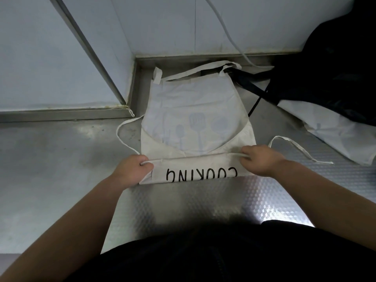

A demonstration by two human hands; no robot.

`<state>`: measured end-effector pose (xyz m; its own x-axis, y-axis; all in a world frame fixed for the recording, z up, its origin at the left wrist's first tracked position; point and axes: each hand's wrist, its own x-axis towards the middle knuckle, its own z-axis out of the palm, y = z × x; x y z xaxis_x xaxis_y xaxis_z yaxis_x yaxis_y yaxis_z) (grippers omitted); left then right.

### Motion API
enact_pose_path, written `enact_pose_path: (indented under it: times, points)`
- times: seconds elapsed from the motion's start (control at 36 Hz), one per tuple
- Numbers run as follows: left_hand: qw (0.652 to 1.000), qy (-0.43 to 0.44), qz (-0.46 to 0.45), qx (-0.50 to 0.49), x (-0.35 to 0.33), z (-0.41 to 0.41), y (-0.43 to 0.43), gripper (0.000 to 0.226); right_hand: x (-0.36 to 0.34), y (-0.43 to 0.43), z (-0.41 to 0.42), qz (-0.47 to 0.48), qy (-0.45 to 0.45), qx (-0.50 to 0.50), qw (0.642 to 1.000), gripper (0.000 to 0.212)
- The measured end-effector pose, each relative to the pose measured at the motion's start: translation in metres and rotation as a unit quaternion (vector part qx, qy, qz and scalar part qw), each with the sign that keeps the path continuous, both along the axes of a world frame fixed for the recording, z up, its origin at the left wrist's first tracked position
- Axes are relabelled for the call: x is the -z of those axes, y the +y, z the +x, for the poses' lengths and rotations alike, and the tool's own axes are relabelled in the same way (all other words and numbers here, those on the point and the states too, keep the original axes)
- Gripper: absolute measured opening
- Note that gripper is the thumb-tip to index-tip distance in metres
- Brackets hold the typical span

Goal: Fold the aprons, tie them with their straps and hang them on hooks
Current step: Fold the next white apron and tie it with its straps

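A cream apron [193, 119] lies flat on the steel counter [50, 159], its near edge folded up so the word COOKING shows upside down. Faint utensil prints show through the cloth. My left hand [132, 169] pinches the fold's left corner together with the left waist strap [122, 131]. On the fold's right end, my right hand [262, 159] grips the cloth and the right waist strap [295, 147], whose tail trails off to the right. The neck loop [195, 71] lies at the far end by the wall.
A black apron [325, 78] is heaped at the back right, its dark straps reaching under the cream neck loop. Another cream apron [335, 135] lies under it at the right edge. A white strap [227, 31] hangs down the wall. Walls close the counter at back and left.
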<state>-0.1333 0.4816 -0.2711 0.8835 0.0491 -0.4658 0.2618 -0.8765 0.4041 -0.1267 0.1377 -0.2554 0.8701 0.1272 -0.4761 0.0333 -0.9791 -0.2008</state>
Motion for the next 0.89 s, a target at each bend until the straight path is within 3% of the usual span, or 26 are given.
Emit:
enact_pose_path:
  times: [0.39,0.5,0.64,0.78,0.83,0.89]
  points:
    - [0.994,-0.057,0.055,-0.081,0.016,-0.017,0.01,0.056,0.003,-0.008,-0.009,0.054,-0.005,0.142,0.988,0.037]
    - [0.991,-0.078,0.069,-0.09,0.018,-0.02,0.01,0.056,0.007,-0.011,-0.012,0.061,0.0,0.205,0.977,0.053]
    - [0.985,-0.072,0.134,-0.086,0.016,-0.022,0.003,0.049,0.011,-0.009,-0.014,0.043,0.003,0.21,0.977,0.053]
    - [0.97,-0.088,0.211,-0.078,0.012,-0.027,-0.006,0.042,0.007,-0.001,-0.022,-0.072,-0.083,0.138,0.984,0.047]
    - [0.965,-0.193,0.163,-0.064,0.014,-0.029,-0.01,0.032,0.009,0.004,-0.023,-0.119,-0.123,0.021,0.985,0.037]
    - [0.969,-0.237,0.071,0.023,0.015,-0.03,-0.015,0.027,0.013,0.009,-0.025,-0.092,-0.127,-0.068,0.985,0.034]
